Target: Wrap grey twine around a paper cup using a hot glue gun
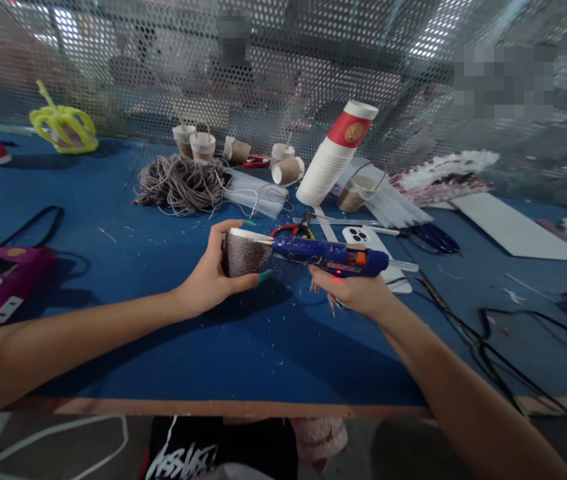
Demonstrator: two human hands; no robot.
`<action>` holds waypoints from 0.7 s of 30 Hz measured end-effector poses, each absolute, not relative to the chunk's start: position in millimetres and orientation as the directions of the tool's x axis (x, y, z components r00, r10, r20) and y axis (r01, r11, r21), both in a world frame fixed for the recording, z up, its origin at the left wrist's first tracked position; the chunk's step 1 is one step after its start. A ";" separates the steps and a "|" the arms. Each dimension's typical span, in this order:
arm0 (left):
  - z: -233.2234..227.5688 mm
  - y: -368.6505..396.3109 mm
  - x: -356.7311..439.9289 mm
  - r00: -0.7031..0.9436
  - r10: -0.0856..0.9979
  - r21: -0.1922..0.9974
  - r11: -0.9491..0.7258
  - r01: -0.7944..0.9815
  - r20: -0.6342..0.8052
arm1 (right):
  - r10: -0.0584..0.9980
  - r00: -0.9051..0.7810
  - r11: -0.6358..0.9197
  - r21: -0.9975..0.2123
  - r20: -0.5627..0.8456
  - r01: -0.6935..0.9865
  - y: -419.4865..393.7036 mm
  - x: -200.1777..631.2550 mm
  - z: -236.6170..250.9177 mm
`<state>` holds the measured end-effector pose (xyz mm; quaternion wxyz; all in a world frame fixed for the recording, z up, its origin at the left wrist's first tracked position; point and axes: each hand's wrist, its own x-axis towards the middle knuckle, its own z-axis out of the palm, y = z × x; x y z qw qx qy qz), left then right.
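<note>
Left hand (216, 270) had the cord-wrapped cup (246, 256) pinched between thumb and fingers. Right hand (356, 290), to its right, was closed around the glue gun (326, 255), nozzle aimed left at the cup's upper edge. Touching or just short: couldn't tell. Trigger finger hidden, so can't say if it was squeezing. Red light showed near the grip.

My read: gluing step, at the pale band above the wrap. Next move called for a steady cup, nozzle tracking along that edge, left fingers clear of the hot tip.

Hank of grey cord (181, 185) lay beyond the left hand, slightly left; paper cup stack (327, 167) stood beyond the right hand, phone (358, 235) nearer, partly behind the gun.
</note>
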<state>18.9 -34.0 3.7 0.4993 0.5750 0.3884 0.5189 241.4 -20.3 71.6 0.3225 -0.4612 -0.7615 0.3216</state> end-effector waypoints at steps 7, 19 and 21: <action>0.9 -33.6 16.4 0.153 0.969 0.980 -0.191 -0.049 0.197 | 0.916 -0.361 0.350 -0.785 0.173 0.511 -20.6 245.2 67.7; 7.9 -34.6 18.4 0.132 0.977 0.982 -0.151 -0.111 0.165 | 0.932 -0.330 0.307 -0.805 0.147 0.507 -20.0 243.6 67.7; 7.9 -34.7 18.1 0.121 0.980 0.983 -0.148 -0.106 0.160 | 0.938 -0.328 0.273 -0.813 0.107 0.514 -20.3 243.1 68.2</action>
